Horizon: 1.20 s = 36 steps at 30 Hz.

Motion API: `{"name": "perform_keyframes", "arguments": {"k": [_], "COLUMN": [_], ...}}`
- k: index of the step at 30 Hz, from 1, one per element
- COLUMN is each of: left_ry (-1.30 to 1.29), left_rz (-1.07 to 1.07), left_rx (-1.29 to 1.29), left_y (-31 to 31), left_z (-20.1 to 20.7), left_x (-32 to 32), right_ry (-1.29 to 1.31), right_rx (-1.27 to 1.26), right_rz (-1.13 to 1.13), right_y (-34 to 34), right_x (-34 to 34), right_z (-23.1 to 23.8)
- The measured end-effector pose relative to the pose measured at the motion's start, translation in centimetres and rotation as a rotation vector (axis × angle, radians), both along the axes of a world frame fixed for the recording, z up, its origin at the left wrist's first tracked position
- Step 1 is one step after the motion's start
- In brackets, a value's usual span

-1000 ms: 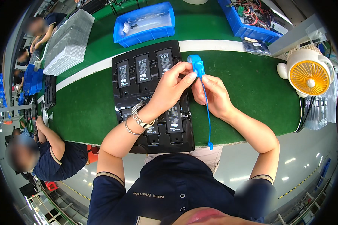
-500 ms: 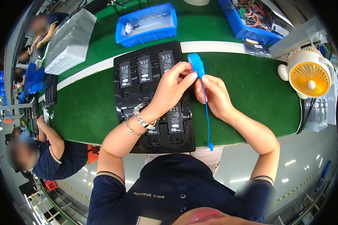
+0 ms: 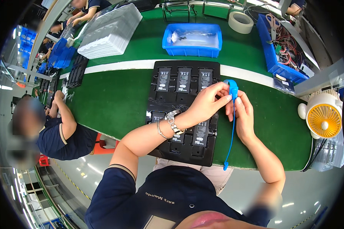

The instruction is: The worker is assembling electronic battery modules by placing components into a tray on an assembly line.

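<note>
Blue strap (image 3: 233, 91): head view, two o'clock of centre, between your hands.
Your left hand (image 3: 208, 103): pinching the strap's clasp; a loosened pinch could drop it.
Your right hand (image 3: 244, 116): fingertips at the clasp's lower end; I cannot tell whether they grip.
Blue cord (image 3: 232, 138): trails toward six o'clock, ending near the green table (image 3: 107, 91)'s edge; a snag there could tug the strap.
Metal wristband (image 3: 174, 123): over the black tray (image 3: 168, 102); dipping your wrist could knock the packs (image 3: 183, 80).

Left hand (image 3: 209, 102): pinching a blue strap (image 3: 231, 87)
Right hand (image 3: 244, 114): fingertips at the strap's lower end; grip unclear
Cord (image 3: 232, 131): blue, running from strap toward the table's (image 3: 271, 133) near edge
Tray (image 3: 172, 100): black, flat packs (image 3: 183, 79) in its recesses, left forearm across it
Bin (image 3: 193, 51): blue, beyond tray
Fan (image 3: 324, 121): white and yellow, far right
</note>
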<state>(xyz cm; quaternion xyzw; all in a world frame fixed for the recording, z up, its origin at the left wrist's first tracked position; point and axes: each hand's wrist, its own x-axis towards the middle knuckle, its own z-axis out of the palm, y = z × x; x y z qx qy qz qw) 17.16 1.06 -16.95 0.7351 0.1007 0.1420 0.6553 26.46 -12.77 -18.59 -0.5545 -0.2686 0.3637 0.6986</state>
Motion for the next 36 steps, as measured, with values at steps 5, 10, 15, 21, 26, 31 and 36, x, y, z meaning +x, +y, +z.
{"name": "perform_keyframes", "arguments": {"k": [5,10,15,21,26,31,36], "left_ry": [0.015,0.010,0.000,-0.030,0.003,0.028,0.043], "left_rz": [-0.014,0.015,0.021,0.015,-0.004,-0.021,-0.010], "left_rx": [-0.008,0.061,0.041,0.048,0.111,0.052,0.022], "left_y": [0.3,0.1,-0.1,-0.1,0.0,0.0,-0.1], "left_z": [-0.1,-0.2,-0.1,0.1,0.2,0.4,0.5], "left_x": [0.1,0.1,0.1,-0.1,0.0,-0.1,-0.1], "right_ry": [0.008,-0.100,-0.706,-0.893,-0.817,-0.600,-0.525], "right_rx": [-0.019,-0.060,-0.126,-0.099,-0.169,-0.135,-0.124], "right_rz": [0.038,-0.037,-0.223,-0.206,-0.162,-0.042,-0.041], "right_y": [0.0,-0.1,-0.2,0.0,0.0,0.0,0.1], "right_x": [0.1,0.3,1.0,0.7,0.6,0.3,0.2], "right_z": [-0.3,-0.3,-0.5,-0.3,-0.5,0.1,-0.4]}}
